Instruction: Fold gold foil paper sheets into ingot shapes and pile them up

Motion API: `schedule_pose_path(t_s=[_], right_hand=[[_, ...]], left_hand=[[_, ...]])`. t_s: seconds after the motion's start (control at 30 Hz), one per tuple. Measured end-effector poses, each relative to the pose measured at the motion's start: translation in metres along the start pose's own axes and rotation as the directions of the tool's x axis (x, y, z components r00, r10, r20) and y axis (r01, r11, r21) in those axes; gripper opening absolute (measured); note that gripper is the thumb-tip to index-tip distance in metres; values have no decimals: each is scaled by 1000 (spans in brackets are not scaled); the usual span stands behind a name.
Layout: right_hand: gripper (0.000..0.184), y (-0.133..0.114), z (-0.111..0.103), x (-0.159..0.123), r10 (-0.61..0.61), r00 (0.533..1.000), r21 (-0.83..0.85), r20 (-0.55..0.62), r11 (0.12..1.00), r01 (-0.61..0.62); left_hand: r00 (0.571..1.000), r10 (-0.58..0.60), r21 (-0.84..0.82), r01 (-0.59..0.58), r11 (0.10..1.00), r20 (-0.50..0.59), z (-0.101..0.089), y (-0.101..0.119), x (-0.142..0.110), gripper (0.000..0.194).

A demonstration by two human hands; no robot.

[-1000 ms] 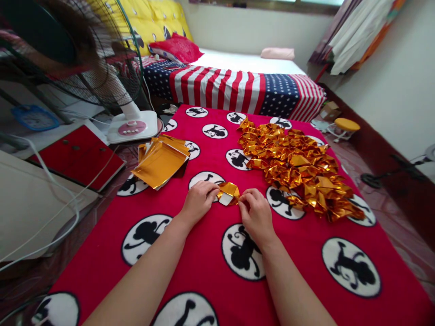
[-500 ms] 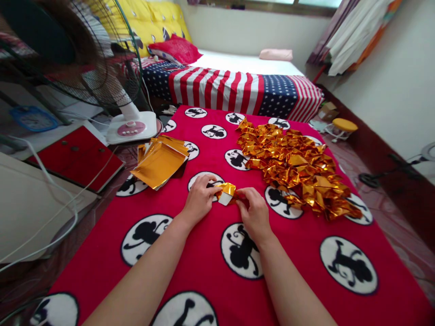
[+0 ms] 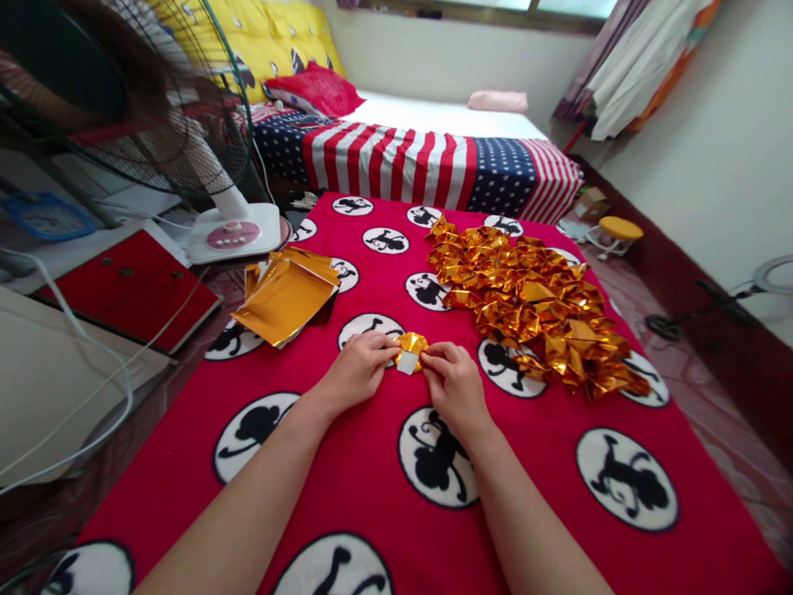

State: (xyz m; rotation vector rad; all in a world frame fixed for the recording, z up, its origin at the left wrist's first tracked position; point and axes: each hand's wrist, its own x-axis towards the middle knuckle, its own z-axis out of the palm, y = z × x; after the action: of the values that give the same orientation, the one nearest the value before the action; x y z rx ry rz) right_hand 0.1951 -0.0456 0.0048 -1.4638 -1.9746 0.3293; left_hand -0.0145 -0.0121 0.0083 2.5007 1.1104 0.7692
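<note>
Between my two hands, low over the red patterned cloth (image 3: 520,471), is a small folded piece of gold foil paper (image 3: 411,342) with a white patch facing me. My left hand (image 3: 361,368) pinches its left end between thumb and fingers. On the opposite side my right hand (image 3: 454,382) pinches the right end, fingertips pressed together. A stack of flat gold foil sheets (image 3: 288,299) lies to the left, its sheets slightly fanned. To the right spreads a heap of folded gold foil pieces (image 3: 533,297), packed in several rows.
A fan (image 3: 232,231) with blurred blades stands at the far left, beside a red panel (image 3: 130,289) and loose white cables (image 3: 115,351). Beyond the table is a bed with a striped, starred cover (image 3: 396,161). A yellow-topped stool (image 3: 620,228) stands on the floor at the right.
Both hands have turned slightly around the folded foil paper, whose ends now look more drawn in and rounded. The whole view has shifted a little.
</note>
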Motion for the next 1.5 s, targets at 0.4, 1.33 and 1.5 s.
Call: schedule_pose_path(t_s=[0.4, 1.33, 1.5], right_hand=[[20, 9, 3, 0, 54, 998, 149, -30, 988, -49], [14, 13, 12, 7, 194, 974, 211, -114, 963, -167], [16, 11, 13, 11, 222, 965, 178, -137, 964, -196]], left_hand=[[996, 28, -67, -34, 997, -89, 9, -10, 4, 30], [987, -110, -167, 90, 982, -117, 14, -25, 25, 15], [978, -190, -79, 183, 980, -88, 11, -18, 31, 16]])
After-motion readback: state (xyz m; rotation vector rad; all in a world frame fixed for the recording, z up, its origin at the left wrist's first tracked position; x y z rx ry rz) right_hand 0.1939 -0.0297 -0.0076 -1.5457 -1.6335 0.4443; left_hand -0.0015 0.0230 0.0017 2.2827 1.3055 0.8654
